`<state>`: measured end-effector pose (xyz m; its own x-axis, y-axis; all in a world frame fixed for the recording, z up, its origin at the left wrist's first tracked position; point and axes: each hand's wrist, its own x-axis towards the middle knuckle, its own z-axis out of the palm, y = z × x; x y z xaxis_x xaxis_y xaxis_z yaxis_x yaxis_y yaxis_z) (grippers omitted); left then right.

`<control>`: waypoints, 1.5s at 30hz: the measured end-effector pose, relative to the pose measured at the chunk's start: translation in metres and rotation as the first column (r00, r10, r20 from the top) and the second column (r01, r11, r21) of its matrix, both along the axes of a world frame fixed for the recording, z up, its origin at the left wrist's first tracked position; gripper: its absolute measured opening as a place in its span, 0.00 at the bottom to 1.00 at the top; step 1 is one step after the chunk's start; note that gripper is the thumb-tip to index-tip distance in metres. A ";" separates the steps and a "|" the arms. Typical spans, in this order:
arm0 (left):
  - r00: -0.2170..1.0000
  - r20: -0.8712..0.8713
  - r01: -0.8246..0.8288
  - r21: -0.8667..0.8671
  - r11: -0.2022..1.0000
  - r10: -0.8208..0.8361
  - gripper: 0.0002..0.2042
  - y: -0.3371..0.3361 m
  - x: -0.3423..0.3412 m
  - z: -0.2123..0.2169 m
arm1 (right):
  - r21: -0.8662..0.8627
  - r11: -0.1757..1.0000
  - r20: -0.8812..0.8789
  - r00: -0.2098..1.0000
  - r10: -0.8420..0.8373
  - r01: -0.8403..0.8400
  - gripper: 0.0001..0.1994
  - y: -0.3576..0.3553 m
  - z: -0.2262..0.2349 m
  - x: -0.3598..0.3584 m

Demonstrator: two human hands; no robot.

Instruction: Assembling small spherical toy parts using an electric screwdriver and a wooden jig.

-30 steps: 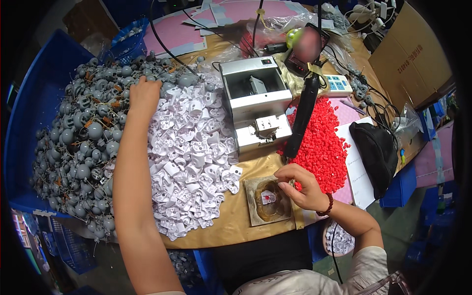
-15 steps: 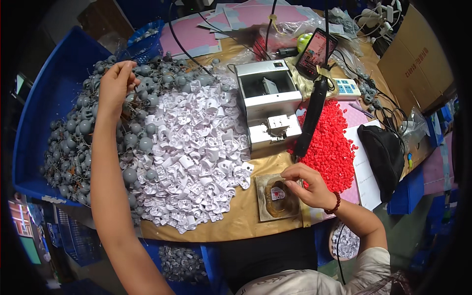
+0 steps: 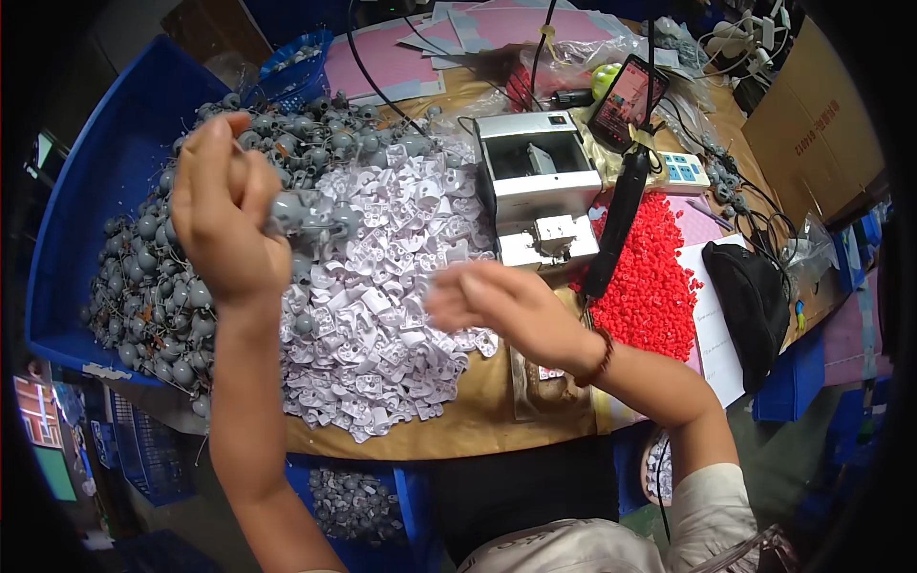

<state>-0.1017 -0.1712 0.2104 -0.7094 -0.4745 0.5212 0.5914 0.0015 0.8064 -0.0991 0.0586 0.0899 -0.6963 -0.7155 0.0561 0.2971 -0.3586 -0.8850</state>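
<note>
My left hand [image 3: 224, 210] is raised over the grey pile, fingers curled closed. Beside its fingers hangs a blurred cluster of grey ball-shaped parts [image 3: 310, 215], seemingly held by thin wires; the grip itself is partly hidden. My right hand [image 3: 506, 306] reaches over the edge of the white plastic pieces [image 3: 382, 315], its fingers stretched out, blurred and holding nothing visible. Under my right wrist lies a square block with a hollow [image 3: 527, 396], partly covered. A small white piece with a red spot [image 3: 548, 372] sits in the hollow.
Wired grey balls [image 3: 143, 286] fill a blue bin [image 3: 67, 229] at left. A silver machine [image 3: 540, 191] stands behind my right hand, near a black bar [image 3: 621, 224]. Red pieces [image 3: 654, 296], a black pouch [image 3: 750, 315], a phone [image 3: 626, 100] and a power strip [image 3: 683, 170] lie to the right.
My left hand has come up and nearer, with grey parts now beside its fingers. My right hand has moved left and up from the block, and its fingers have straightened.
</note>
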 end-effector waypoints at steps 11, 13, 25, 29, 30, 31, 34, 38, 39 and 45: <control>0.989 -0.017 0.051 -0.894 0.445 -0.149 0.12 0.039 0.059 -0.095 | 0.174 0.975 0.127 0.985 0.117 -0.139 0.17 -0.084 0.007 -0.062; 0.996 -0.079 -0.089 -0.930 0.356 0.043 0.14 0.002 0.054 -0.098 | 0.345 0.938 -0.101 0.995 0.004 0.031 0.15 -0.071 0.007 -0.075; 0.842 0.115 0.011 -0.980 0.197 0.528 0.18 -0.117 0.000 -0.064 | 0.267 0.804 -0.881 0.473 -0.020 0.531 0.11 -0.176 0.011 -0.122; 0.811 0.170 -0.141 -0.872 0.469 0.560 0.11 -0.161 0.024 -0.058 | 0.161 0.889 -0.607 0.754 -0.253 0.428 0.11 -0.159 0.058 -0.108; 0.803 0.187 -0.150 -0.856 0.495 0.565 0.12 -0.164 0.028 -0.054 | 0.099 0.911 -0.512 0.805 -0.299 0.401 0.12 -0.136 0.077 -0.103; 0.801 0.202 -0.157 -0.838 0.523 0.564 0.12 -0.165 0.028 -0.051 | 0.047 0.901 -0.587 0.742 -0.324 0.431 0.12 -0.118 0.088 -0.106; 0.774 0.100 -0.104 -0.954 0.282 0.625 0.24 -0.127 0.030 -0.048 | 0.163 0.883 -0.798 0.586 -0.145 0.441 0.12 -0.071 0.107 -0.100; 0.928 0.274 0.141 -0.885 0.444 0.251 0.54 -0.014 0.049 -0.046 | 0.559 0.809 -0.700 0.627 0.342 0.183 0.18 -0.015 0.116 -0.067; 0.927 0.360 0.266 -0.825 0.499 0.101 0.57 0.013 0.056 -0.050 | 0.538 0.839 -0.707 0.587 0.394 0.085 0.21 0.000 0.110 -0.058; 0.432 0.467 0.726 0.327 0.605 -0.771 0.30 0.091 0.124 -0.127 | 0.386 0.922 -0.695 0.667 0.267 0.032 0.12 0.077 0.055 -0.001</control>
